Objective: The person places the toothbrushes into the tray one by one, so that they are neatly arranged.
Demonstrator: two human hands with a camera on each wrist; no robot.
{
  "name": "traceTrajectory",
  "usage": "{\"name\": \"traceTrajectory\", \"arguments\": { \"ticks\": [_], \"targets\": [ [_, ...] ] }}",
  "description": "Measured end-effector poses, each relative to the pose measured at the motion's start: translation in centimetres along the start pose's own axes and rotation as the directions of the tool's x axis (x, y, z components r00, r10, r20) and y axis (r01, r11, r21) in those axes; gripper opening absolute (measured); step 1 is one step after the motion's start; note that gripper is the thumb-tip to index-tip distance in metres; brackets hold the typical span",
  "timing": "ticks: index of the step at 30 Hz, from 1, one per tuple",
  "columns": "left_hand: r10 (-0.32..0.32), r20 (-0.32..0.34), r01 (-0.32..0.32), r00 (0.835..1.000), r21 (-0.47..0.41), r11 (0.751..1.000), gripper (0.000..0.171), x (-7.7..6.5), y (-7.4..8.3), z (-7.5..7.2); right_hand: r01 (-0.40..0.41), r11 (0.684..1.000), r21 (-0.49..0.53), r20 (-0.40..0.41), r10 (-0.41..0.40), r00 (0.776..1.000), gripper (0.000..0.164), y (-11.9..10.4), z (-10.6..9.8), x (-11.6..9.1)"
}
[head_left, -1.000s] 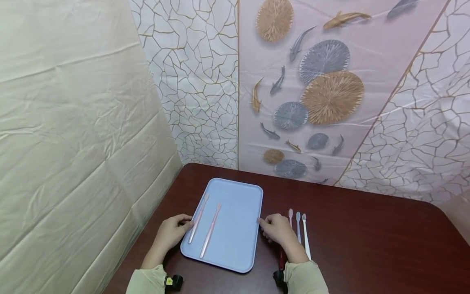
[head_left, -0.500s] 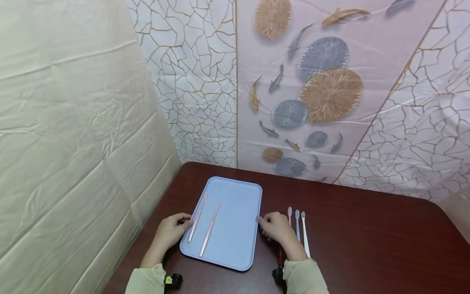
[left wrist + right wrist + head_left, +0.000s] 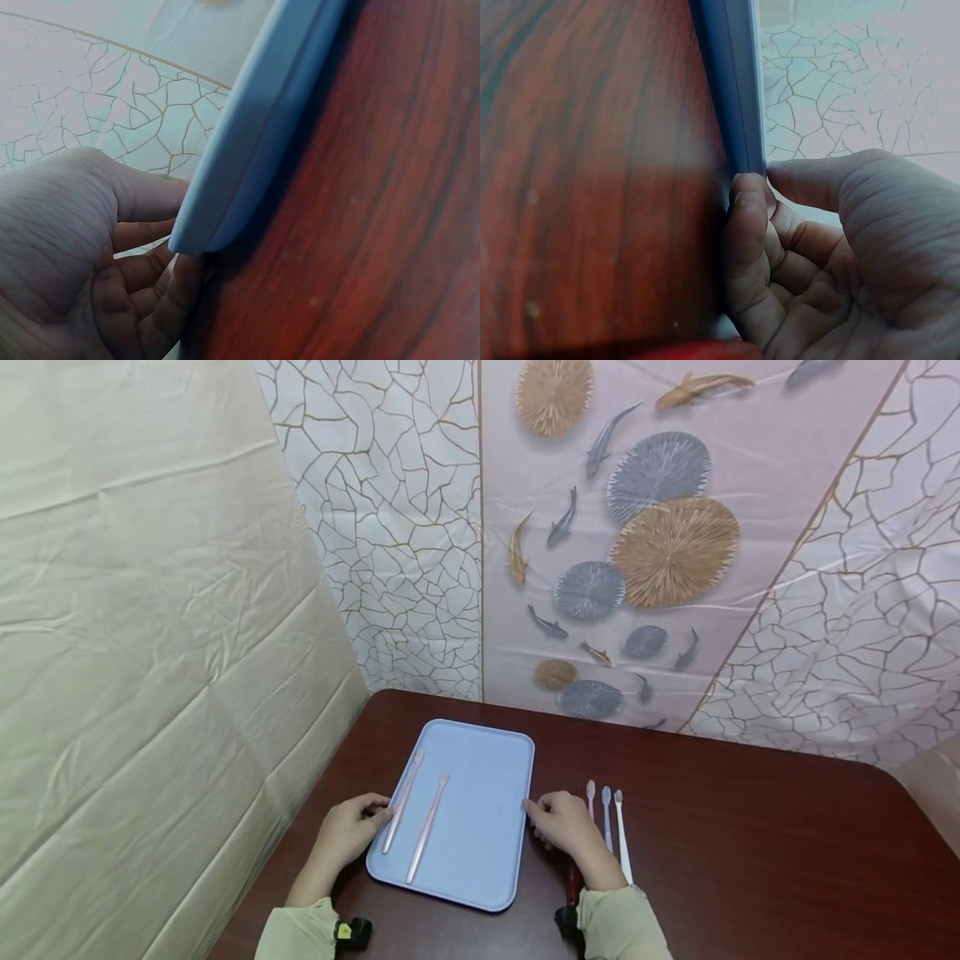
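one blue tray [image 3: 476,818], long axis near-to-far

The head view has shifted slightly: tray [image 3: 472,827] and backdrop [image 3: 600,539] appear a touch higher and further left.

We see a dark reddish-brown table [image 3: 750,835]; cream cloth [image 3: 157,635] walls the left; behind, a fish-printed panel [image 3: 645,547] hangs.

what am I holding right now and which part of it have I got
The tray: your left hand pinches its left edge, your right hand its right edge.
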State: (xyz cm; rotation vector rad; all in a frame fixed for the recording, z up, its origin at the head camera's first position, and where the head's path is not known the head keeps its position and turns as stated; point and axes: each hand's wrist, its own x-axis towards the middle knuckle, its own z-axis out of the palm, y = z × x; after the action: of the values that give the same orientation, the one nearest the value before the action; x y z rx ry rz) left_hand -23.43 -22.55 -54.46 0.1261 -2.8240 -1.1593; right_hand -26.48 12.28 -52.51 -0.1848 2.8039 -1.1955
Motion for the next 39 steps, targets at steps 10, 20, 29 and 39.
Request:
{"name": "traceTrajectory", "arguments": {
  "ticks": [10,20,29,39],
  "targets": [
    [0.009,-0.020,-0.009,1.000,0.008,1.000,0.019,-0.25,-0.04,0.05,0.015,1.000,-0.021,0.001,-0.015,1.000,0.047,0.38,0.20,0.13],
    [0.010,0.001,-0.010,1.000,0.018,1.000,0.022,-0.19,0.14,0.06,0.006,0.999,-0.035,0.012,-0.006,1.000,0.046,0.35,0.07,0.33],
    [0.029,-0.002,-0.029,1.000,0.043,0.999,0.023,-0.06,0.17,0.23,0.001,0.999,-0.037,0.010,0.000,1.000,0.046,0.34,-0.01,0.34],
    [0.040,0.005,-0.040,0.999,0.066,0.997,0.024,0.09,0.24,0.17,0.001,0.999,-0.035,0.012,-0.001,1.000,0.045,0.37,0.06,0.58]
  ]
}}
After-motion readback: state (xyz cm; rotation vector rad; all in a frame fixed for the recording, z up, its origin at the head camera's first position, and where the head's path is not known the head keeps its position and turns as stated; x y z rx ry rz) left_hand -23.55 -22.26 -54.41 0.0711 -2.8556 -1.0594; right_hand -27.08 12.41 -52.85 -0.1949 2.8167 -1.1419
